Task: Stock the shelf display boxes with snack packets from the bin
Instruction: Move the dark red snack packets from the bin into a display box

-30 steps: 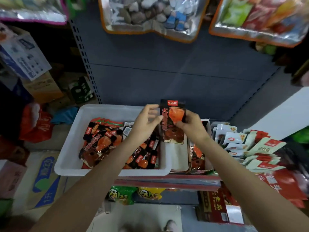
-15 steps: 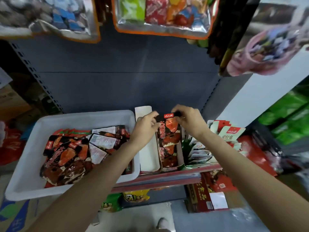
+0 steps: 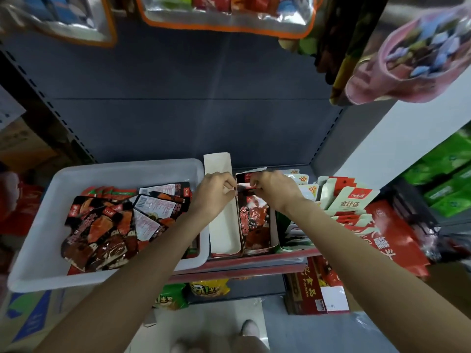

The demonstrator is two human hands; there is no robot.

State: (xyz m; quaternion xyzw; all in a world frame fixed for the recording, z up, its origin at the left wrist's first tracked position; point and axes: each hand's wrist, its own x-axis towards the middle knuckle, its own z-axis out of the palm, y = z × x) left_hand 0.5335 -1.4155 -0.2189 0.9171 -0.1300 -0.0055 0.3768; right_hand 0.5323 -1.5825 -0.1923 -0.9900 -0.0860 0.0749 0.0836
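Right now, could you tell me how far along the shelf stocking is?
Partly done. One display box already holds dark red packets, and both the left hand and right hand pinch a packet at its back end. Left: the empty display box beside it, and many packets remain in the white bin.

2 bare forearms in view, no sleeves reaching as far as the frame shows. Left hand (image 3: 216,193) and right hand (image 3: 274,189) uncovered: no gloves, rings, watch or wristband visible. At the bottom edge, 2 pale rounded shoe toes (image 3: 248,327), the left one blurred. Clothing above the elbows out of view.
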